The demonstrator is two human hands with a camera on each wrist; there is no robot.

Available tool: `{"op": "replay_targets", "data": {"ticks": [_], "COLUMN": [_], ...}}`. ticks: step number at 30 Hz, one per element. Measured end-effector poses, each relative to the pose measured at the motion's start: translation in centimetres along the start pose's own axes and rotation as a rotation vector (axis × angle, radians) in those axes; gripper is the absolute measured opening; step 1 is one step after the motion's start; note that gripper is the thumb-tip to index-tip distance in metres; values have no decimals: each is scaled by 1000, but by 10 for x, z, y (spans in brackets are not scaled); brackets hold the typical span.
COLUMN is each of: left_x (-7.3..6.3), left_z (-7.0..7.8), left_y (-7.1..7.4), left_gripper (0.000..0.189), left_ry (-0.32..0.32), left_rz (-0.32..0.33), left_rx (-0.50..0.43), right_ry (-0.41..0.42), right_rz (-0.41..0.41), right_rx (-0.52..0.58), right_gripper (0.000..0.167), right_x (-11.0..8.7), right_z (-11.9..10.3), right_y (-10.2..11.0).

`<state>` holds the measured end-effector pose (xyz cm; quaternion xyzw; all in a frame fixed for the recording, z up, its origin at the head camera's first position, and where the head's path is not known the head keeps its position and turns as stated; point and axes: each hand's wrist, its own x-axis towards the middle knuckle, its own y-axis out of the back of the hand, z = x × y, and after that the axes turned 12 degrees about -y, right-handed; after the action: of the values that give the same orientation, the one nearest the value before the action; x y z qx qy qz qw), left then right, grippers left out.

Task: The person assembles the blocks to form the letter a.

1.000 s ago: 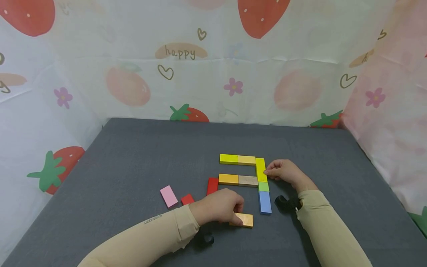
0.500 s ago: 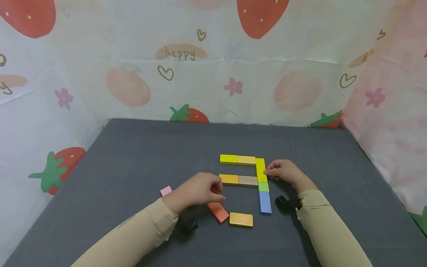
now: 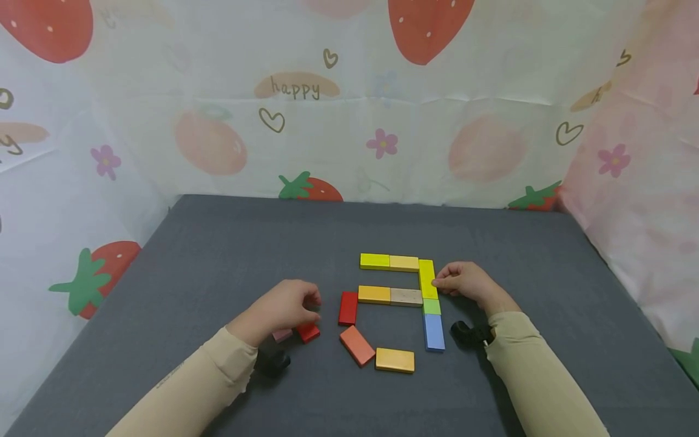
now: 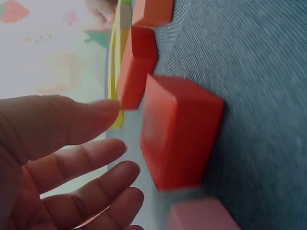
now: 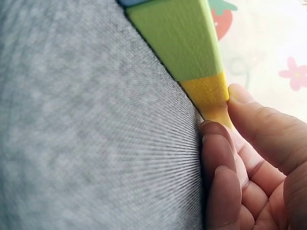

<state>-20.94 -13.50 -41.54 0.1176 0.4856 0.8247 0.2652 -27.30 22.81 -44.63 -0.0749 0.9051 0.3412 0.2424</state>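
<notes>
My left hand [image 3: 278, 312] hovers by a short red block [image 3: 308, 332], fingers loosely bent and holding nothing. In the left wrist view the thumb and fingers spread beside this red block [image 4: 187, 134]. A pink block [image 3: 282, 335] shows partly below the hand, its rest covered. On the right, the thumb and fingertips of my right hand [image 3: 469, 282] touch the outer side of an upright yellow block [image 3: 427, 278]. The right wrist view puts the thumb at the edge of the yellow block [image 5: 204, 91], with curled fingers low beside it.
Yellow, tan, light green [image 3: 431, 306] and blue [image 3: 434, 332] blocks form connected rows on the dark grey table [image 3: 246, 243]. A red block [image 3: 347, 308] adjoins the middle row; a slanted coral block [image 3: 357, 346] and a golden block [image 3: 395, 360] lie below. Printed cloth [image 3: 327, 145] stands behind.
My left hand has left the golden block and moved left, past the coral and upright red blocks, to the short red and pink blocks. My right hand stays in place.
</notes>
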Motion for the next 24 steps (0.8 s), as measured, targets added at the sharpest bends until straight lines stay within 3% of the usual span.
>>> {"op": "replay_targets", "data": {"ticks": [9, 24], "left_x": [-10, -12], "left_z": [-3, 3], "left_y": [3, 1], "left_gripper": [24, 20], "left_ry": [21, 33], "left_rz": [-48, -104], "left_rx": [17, -30], "right_ry": [-11, -5], "right_rz": [2, 9], "right_rx": [-2, -7], "right_gripper": [24, 25], "right_x": [0, 1], "right_z": [0, 1], "right_y": [-1, -1]}}
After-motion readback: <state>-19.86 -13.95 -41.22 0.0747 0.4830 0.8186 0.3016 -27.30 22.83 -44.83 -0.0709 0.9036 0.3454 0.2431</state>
